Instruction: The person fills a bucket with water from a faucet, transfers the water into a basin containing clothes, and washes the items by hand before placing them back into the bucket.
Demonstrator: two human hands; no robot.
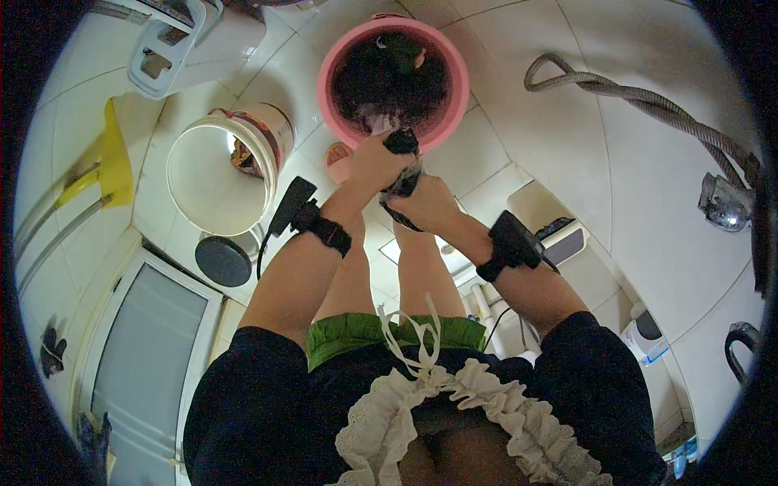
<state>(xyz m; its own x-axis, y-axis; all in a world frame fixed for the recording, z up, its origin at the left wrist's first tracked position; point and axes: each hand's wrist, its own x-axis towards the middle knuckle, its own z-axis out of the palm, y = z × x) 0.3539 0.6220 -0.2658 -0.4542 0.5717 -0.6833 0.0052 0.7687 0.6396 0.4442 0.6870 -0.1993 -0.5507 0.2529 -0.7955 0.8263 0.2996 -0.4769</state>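
Note:
My left hand [379, 165] is closed around a dark wet cloth [400, 142] at the near rim of a pink basin [460, 97]. Just below it, my right hand [429, 204] grips the same cloth, which is bunched and twisted between both fists. Part of the cloth hangs out under the right hand. A pale, watery blur shows at the basin's near edge beside the left hand. Dark water [381, 85] fills the basin, with a dark piece of fabric [403, 53] near its far side. My fingers hide most of the cloth.
To the left stands a white bucket [180, 170] with something brownish inside. A small pink object [337, 159] sits between bucket and basin. A twisted metal hose [640, 97] runs along the right wall. At far left is a yellow dustpan-like piece [118, 162]; below it, a framed door [150, 340].

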